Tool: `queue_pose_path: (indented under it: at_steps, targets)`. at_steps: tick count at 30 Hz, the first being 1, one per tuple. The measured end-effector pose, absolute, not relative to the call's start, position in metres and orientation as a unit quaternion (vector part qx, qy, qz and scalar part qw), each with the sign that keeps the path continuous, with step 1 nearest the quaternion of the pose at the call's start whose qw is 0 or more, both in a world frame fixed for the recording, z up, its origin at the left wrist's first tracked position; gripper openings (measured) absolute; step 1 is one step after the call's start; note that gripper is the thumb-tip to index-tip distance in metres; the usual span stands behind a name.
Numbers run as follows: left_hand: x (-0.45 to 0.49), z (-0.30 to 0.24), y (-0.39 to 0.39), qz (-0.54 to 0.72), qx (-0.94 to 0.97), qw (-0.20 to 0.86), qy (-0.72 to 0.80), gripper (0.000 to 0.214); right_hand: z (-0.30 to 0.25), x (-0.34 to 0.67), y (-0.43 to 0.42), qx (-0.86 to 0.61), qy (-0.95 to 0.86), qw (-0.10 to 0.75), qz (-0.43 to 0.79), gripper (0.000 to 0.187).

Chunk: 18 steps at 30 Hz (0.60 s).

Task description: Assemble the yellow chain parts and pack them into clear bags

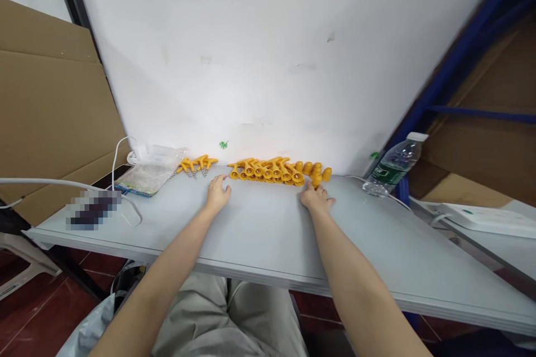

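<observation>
From my remote seat, the sorting looks well along. A long row (272,170) of yellow T-shaped pieces sits packed at 12 o'clock on the table (268,240), tight against the wall (268,39). A smaller cluster (196,164) lies apart at 11 o'clock, so I judge those few are what is left.

My left hand (218,192) rests flat on the table just beside the row's left end, fingers loose and holding nothing. My right hand (316,198) is at the row's right end, fingertips up against one piece (316,180). I cannot tell whether they pinch it or only touch it.

The pieces look like moulded plastic, glossy, with flared round mouths and crossbar tops. Those in the cluster carry thin grey metal stems, perhaps screws, though they are too small to be sure. The table is smooth, matt grey. At 10 o'clock lies a crinkled clear bag (153,170), and at 2 o'clock a clear ribbed bottle (393,164) leans, white cap up.
</observation>
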<state>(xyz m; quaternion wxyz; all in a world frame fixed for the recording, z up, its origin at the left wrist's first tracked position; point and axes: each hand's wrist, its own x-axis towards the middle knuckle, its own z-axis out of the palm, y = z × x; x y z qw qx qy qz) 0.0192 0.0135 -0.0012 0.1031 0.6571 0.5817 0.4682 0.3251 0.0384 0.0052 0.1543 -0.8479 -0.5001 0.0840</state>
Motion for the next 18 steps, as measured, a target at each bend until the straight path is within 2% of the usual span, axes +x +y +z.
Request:
queue_pose_path:
  at_steps: [4,10,18]
  targets:
    - [0.018,0.005,0.021,0.412,0.611,0.094,0.67,0.037,0.006,0.313,0.028,-0.859,-0.48,0.157,0.088,0.06]
    - [0.006,0.016,0.044,0.268,0.592,0.077,0.756,0.053,0.012,0.309,0.017,-0.852,-0.479,0.203,0.057,0.053]
    - [-0.016,0.023,0.062,0.14,0.665,0.05,0.732,0.055,0.019,0.311,0.019,-0.789,-0.455,0.412,-0.03,0.039]
